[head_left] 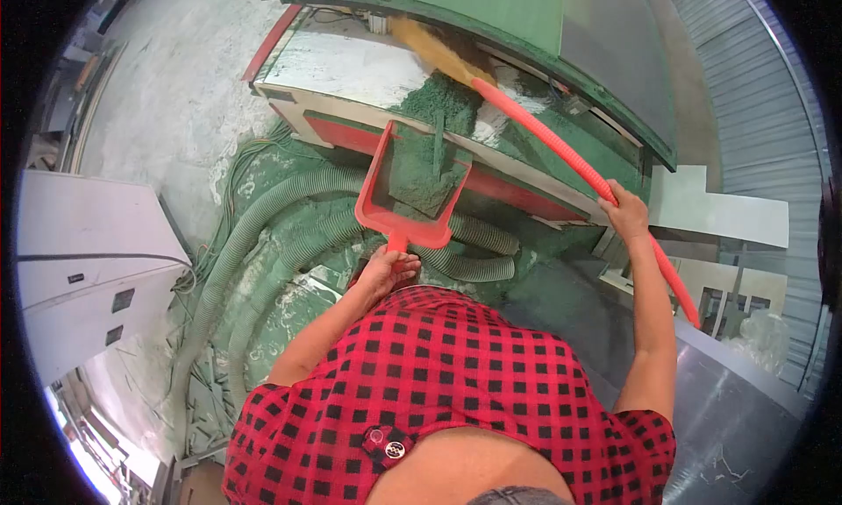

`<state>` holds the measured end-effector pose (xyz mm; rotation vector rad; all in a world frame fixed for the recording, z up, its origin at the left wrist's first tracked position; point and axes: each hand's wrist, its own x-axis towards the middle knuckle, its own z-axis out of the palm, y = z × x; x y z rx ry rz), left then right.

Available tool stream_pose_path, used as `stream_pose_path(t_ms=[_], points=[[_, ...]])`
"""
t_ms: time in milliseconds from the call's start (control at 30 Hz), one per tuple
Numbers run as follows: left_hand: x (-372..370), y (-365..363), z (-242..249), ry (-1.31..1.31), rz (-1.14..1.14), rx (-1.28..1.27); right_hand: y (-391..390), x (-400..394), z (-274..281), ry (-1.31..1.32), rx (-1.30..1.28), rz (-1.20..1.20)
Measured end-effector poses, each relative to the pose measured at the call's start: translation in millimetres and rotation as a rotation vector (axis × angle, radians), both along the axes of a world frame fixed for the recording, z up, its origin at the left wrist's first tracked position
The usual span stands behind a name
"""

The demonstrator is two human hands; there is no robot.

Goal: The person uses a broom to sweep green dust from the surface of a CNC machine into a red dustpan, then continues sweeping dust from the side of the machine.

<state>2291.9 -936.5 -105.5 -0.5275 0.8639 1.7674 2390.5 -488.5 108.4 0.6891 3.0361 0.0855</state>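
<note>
My left hand (388,273) is closed round the short handle of a red dustpan (403,229). Green shavings (419,189) lie in the pan, whose front edge is against the side of a machine bed (338,62). In my right hand (626,212) is the long red handle of a broom (544,135). Its yellowish bristles (434,51) rest on the bed, beside a heap of green dust (443,97) at the edge above the dustpan. Part of the bristles is blurred.
A large green panel (491,10) overhangs the bed. Grey corrugated hoses (228,233) curve over the dusty floor at left, with cables beside them. A white cabinet (101,251) stands at left. A metal sheet (728,408) lies at lower right, near a corrugated wall (754,93).
</note>
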Motion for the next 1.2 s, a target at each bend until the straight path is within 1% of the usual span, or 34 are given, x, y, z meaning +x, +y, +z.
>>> stream_pose_path(t_ms=[67,167,233,300,333,400,567,633,667,700,767,800,833,967,1033,1067,1133,1200], points=[[0,0,4,0.023,-0.016,-0.006,-12,8,4,-0.065,-0.186,-0.086],[-2,1,13,0.036,-0.016,-0.009,-34,25,12,-0.078,-0.254,-0.065],[-4,1,10,0.038,-0.026,-0.014,-47,37,17,-0.078,-0.279,-0.056],[-6,1,7,0.037,-0.040,-0.021,-62,49,20,-0.085,-0.374,-0.069],[-8,2,8,0.032,-0.047,-0.042,-73,54,25,-0.139,-0.412,-0.156],[-12,2,10,0.026,-0.057,-0.062,-90,71,28,-0.123,-0.448,-0.166],[-21,-7,7,0.035,-0.036,-0.017,-117,116,40,-0.115,-0.564,-0.216],[-28,-12,3,0.040,-0.019,-0.055,-124,129,40,0.057,-0.656,-0.265],[-31,-15,2,0.046,-0.014,-0.091,-119,136,36,0.115,-0.666,-0.248],[-33,-18,1,0.049,-0.009,-0.094,-114,135,35,0.116,-0.668,-0.242],[-38,-22,1,0.051,0.000,-0.103,-108,124,36,0.238,-0.660,-0.194],[-40,-23,0,0.057,0.001,-0.103,-102,114,36,0.231,-0.584,-0.165],[-40,-25,-2,0.060,0.002,-0.091,-98,99,35,0.237,-0.583,-0.164],[-40,-26,10,0.059,0.023,-0.094,-80,26,24,0.328,-0.218,0.044],[-41,-29,10,0.058,0.027,-0.095,-73,-10,17,0.188,-0.095,-0.015],[-42,-30,8,0.052,0.030,-0.094,-69,-26,11,0.192,-0.096,-0.013],[-44,-32,5,0.061,0.034,-0.087,-64,-50,-3,0.022,-0.019,0.001],[-45,-35,2,0.066,0.041,-0.083,-61,-59,-13,-0.007,-0.031,0.039]])
